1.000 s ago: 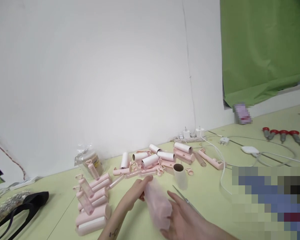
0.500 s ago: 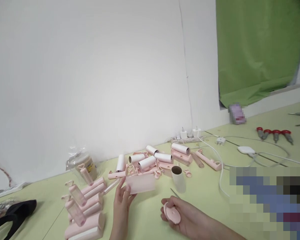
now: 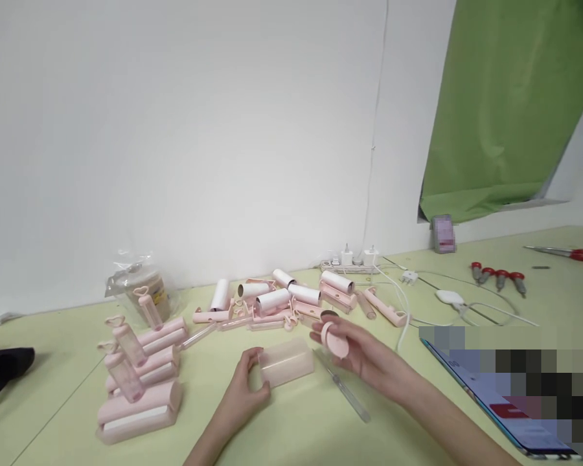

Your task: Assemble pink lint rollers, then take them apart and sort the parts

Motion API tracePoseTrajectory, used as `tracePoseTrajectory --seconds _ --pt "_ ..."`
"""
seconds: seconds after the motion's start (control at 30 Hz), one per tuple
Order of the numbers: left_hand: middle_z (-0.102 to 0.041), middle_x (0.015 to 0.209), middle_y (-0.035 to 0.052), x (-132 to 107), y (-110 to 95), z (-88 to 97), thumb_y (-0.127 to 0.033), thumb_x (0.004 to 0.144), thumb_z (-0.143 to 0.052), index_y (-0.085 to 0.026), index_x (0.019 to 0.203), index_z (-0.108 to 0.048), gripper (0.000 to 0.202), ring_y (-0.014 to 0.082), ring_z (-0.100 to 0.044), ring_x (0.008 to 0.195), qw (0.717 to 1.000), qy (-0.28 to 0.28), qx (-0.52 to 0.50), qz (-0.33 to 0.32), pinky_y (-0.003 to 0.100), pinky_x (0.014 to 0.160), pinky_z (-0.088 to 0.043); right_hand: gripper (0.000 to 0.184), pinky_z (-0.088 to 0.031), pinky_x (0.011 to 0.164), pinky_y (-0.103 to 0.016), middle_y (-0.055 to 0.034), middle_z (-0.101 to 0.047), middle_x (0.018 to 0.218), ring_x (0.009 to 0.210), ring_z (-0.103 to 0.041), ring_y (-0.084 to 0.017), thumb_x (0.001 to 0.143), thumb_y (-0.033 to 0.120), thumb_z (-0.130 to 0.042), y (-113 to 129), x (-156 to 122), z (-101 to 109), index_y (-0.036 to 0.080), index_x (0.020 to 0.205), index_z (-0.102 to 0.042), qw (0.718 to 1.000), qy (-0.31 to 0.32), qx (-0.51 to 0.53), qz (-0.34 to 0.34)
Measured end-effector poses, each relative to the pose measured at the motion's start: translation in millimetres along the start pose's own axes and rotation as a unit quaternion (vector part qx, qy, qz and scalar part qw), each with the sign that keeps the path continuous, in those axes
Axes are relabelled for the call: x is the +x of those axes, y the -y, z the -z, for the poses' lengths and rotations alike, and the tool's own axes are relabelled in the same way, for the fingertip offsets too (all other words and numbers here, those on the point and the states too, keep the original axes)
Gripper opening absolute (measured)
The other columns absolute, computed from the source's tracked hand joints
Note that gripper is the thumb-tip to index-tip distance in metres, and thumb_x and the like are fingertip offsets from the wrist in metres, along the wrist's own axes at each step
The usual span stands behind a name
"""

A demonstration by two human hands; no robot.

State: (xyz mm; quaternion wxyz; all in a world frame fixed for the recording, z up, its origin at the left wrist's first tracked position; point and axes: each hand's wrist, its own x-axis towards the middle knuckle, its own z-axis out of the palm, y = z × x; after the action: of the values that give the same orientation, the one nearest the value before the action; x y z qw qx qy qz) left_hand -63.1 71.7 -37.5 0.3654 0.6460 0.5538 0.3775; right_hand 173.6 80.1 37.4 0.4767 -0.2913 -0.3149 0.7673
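My left hand [image 3: 245, 391] is closed around the left end of a translucent pink plastic cover [image 3: 289, 362], which lies low over the table. In my right hand [image 3: 364, 353], fingers and thumb grip a pink round cap [image 3: 335, 341], held just above and to the right of the cover. Behind that hand, a paper roll [image 3: 329, 313] is mostly hidden. A thin tool with a clear handle [image 3: 350, 396] rests on the table below my right hand.
White paper rolls [image 3: 273, 300] and pink holder parts [image 3: 214, 316] lie heaped at the back. Assembled pink lint rollers [image 3: 138, 411] stand in a row at left. Cables [image 3: 408, 304], a power strip [image 3: 352, 266], red-topped tools [image 3: 500, 278] and scissors [image 3: 563, 251] are at right.
The translucent cover has come down toward the table and slightly right in my left hand. My right hand has risen with the cap, now in front of the standing roll. The view has shifted.
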Motion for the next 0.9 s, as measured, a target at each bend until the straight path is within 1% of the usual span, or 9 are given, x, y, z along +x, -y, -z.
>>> tracePoseTrajectory --seconds 0.1,0.17,0.27,0.4,0.5,0.6,0.7,0.8,0.9 --pt "-0.031 0.13 0.0119 -6.5 -4.7 -5.0 -0.015 0.061 -0.052 -0.016 0.123 -0.027 0.068 0.0243 -0.02 0.126 0.994 -0.08 0.07 -0.009 0.042 0.103 -0.017 0.026 -0.054 0.058 -0.02 -0.0028 -0.063 0.091 0.089 -0.061 -0.018 0.071 0.01 -0.056 22.7 -0.2 11.3 0.02 0.095 -0.053 0.994 -0.064 0.051 0.07" --pt "-0.027 0.132 0.0103 -6.3 -18.9 -13.3 -0.017 0.064 -0.052 -0.018 0.124 -0.027 0.065 0.0245 -0.012 0.128 0.982 -0.134 0.115 -0.072 0.044 0.104 -0.014 0.031 -0.055 0.055 -0.02 -0.0021 -0.063 0.084 0.081 -0.063 -0.016 0.069 0.004 -0.051 33.2 1.5 23.0 0.02 0.096 -0.052 0.984 -0.098 0.123 0.085" --pt "-0.033 0.129 0.0081 10.6 -52.9 -38.0 -0.02 0.07 -0.05 -0.021 0.119 -0.037 0.052 0.0239 -0.019 0.125 0.975 -0.079 0.128 -0.165 0.041 0.103 -0.016 0.033 -0.054 0.048 -0.019 -0.0018 -0.06 0.072 0.066 -0.063 -0.013 0.063 0.002 -0.044 38.4 6.2 40.3 0.017 0.092 -0.052 0.972 -0.106 0.208 0.037" --pt "-0.037 0.122 0.0185 56.1 -91.9 -86.9 -0.024 0.06 -0.061 -0.009 0.119 -0.032 0.067 0.0308 -0.025 0.12 0.992 -0.024 0.044 -0.114 0.042 0.1 -0.018 0.023 -0.052 0.042 -0.017 -0.001 -0.056 0.063 0.055 -0.059 -0.012 0.061 0.003 -0.046 35.7 12.4 50.6 0.017 0.078 -0.052 0.971 -0.1 0.219 0.002" --pt "-0.047 0.11 0.0176 78.7 -106.4 -110.0 -0.019 0.059 -0.061 -0.009 0.114 -0.034 0.062 0.0313 -0.037 0.111 0.993 -0.021 -0.015 -0.116 0.041 0.093 -0.026 0.022 -0.052 0.044 -0.017 -0.0026 -0.057 0.068 0.06 -0.06 -0.012 0.058 0.003 -0.046 37.5 12.6 50.3 0.017 0.074 -0.052 0.971 -0.102 0.215 0.015" --pt "-0.054 0.093 0.009 71.7 -114.2 -104.3 -0.02 0.068 -0.055 -0.014 0.108 -0.032 0.046 0.0225 -0.051 0.092 0.989 -0.014 -0.049 -0.137 0.033 0.082 -0.036 0.028 -0.053 0.05 -0.018 -0.0041 -0.058 0.072 0.066 -0.06 -0.013 0.053 0.001 -0.044 40.7 10.2 48.2 0.015 0.075 -0.052 0.97 -0.105 0.218 0.023" --pt "-0.054 0.091 0.004 38.5 -116.2 -80.4 -0.029 0.068 -0.061 -0.02 0.096 -0.037 0.038 0.0187 -0.052 0.087 0.985 -0.036 -0.094 -0.138 0.027 0.078 -0.037 0.032 -0.052 0.052 -0.018 -0.0048 -0.058 0.072 0.068 -0.06 -0.012 0.049 0.0 -0.042 33.1 9.5 42.7 0.014 0.075 -0.054 0.968 -0.106 0.225 0.02" --pt "-0.056 0.087 0.0024 0.1 -106.4 -63.8 -0.036 0.064 -0.065 -0.021 0.095 -0.042 0.041 0.0189 -0.053 0.08 0.989 0.032 -0.139 -0.027 0.026 0.069 -0.039 0.024 -0.053 0.059 -0.022 -0.0069 -0.06 0.076 0.074 -0.06 -0.015 0.055 0.003 -0.044 9.4 8.9 28.9 0.013 0.072 -0.058 0.975 -0.088 0.205 0.016" --pt "-0.056 0.08 0.0029 -23.4 -88.1 -63.4 -0.046 0.065 -0.06 -0.019 0.103 -0.038 0.051 0.0187 -0.055 0.072 0.97 0.036 -0.22 0.093 0.027 0.064 -0.041 0.024 -0.051 0.074 -0.032 -0.009 -0.061 0.084 0.086 -0.057 -0.019 0.061 0.009 -0.042 -16.5 3.3 11.0 0.013 0.071 -0.063 0.992 -0.034 0.121 0.028"
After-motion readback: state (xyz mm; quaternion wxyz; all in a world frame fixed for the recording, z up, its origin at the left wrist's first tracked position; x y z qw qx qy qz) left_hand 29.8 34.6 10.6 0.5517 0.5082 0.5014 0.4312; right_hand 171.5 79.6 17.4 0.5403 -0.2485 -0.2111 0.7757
